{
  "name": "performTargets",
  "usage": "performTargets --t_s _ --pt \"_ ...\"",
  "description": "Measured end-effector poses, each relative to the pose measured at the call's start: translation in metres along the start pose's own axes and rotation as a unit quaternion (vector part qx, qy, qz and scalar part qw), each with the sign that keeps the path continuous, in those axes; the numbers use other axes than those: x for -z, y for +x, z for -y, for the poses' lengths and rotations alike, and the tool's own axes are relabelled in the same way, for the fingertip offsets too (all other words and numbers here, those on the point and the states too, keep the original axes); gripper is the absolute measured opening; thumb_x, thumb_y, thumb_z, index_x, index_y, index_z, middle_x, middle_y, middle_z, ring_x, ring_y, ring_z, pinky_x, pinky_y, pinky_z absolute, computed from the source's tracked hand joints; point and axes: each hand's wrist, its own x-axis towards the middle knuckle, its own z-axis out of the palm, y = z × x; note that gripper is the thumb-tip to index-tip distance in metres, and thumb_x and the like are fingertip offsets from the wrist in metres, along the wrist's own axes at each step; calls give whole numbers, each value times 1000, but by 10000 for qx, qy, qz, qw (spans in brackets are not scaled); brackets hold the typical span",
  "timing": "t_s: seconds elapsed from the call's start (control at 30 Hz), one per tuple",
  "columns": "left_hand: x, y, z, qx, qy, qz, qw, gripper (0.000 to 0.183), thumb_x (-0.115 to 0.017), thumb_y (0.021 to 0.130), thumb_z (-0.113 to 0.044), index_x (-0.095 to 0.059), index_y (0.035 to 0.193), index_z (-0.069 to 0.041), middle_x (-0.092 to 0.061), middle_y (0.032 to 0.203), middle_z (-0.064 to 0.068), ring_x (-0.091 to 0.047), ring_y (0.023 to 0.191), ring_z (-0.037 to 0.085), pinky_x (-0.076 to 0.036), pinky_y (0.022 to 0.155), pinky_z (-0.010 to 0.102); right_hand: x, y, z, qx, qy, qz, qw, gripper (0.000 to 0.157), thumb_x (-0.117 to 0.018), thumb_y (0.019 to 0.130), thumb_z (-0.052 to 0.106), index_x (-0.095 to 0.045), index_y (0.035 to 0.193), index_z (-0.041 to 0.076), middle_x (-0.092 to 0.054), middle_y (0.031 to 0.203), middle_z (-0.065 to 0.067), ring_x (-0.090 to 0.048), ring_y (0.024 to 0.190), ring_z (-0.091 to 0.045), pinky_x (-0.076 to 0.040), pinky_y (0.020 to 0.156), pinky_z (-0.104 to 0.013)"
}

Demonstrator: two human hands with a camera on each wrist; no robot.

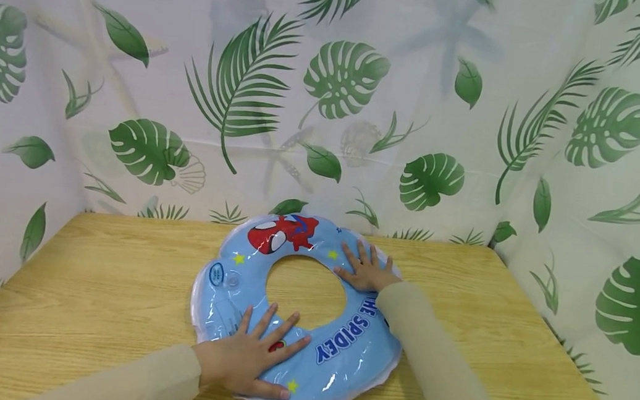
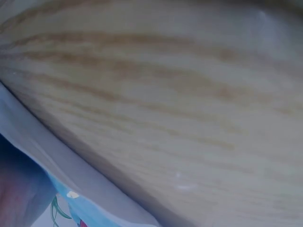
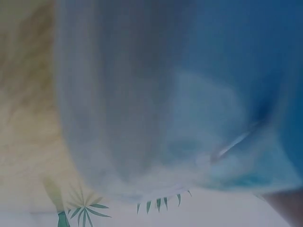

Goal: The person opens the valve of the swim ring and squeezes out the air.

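Note:
A light blue swim ring (image 1: 353, 366) with a red cartoon figure, yellow stars and blue lettering lies on the wooden table, looking puffed with some air. My left hand (image 1: 248, 353) rests on its near left part, fingers straight and spread. On the ring's right side lies my right hand (image 1: 367, 271), its fingers spread too. A small clear valve (image 1: 232, 279) shows on the left of the ring. The left wrist view has the ring's pale edge (image 2: 71, 142) close up; in the right wrist view the blue vinyl of the ring (image 3: 227, 109) is blurred.
The wooden table (image 1: 96, 296) extends to both sides of the ring. White cloth (image 1: 355, 177) printed with green leaves hangs behind the table and along its left and right sides.

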Motion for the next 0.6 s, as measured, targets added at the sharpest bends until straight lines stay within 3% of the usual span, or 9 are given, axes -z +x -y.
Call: performTargets --t_s 0.2,0.6 --pt "-1 0 1 -32 -37 -39 10000 79 -28 81 -75 -3 146 -38 7 156 3 6 137 46 -4 99 73 0 1 1 -7 16 32 10000 68 -24 93 59 -3 148 25 11 154 -14 10 139 -40 6 103 -68" --pt "-1 0 1 -49 39 -118 9999 77 -28 80 -76 -4 145 -41 5 156 2 2 138 47 -8 98 74 -1 2 2 -66 -90 128 9999 67 -23 93 59 -2 148 26 10 154 -13 11 139 -39 5 103 -67"
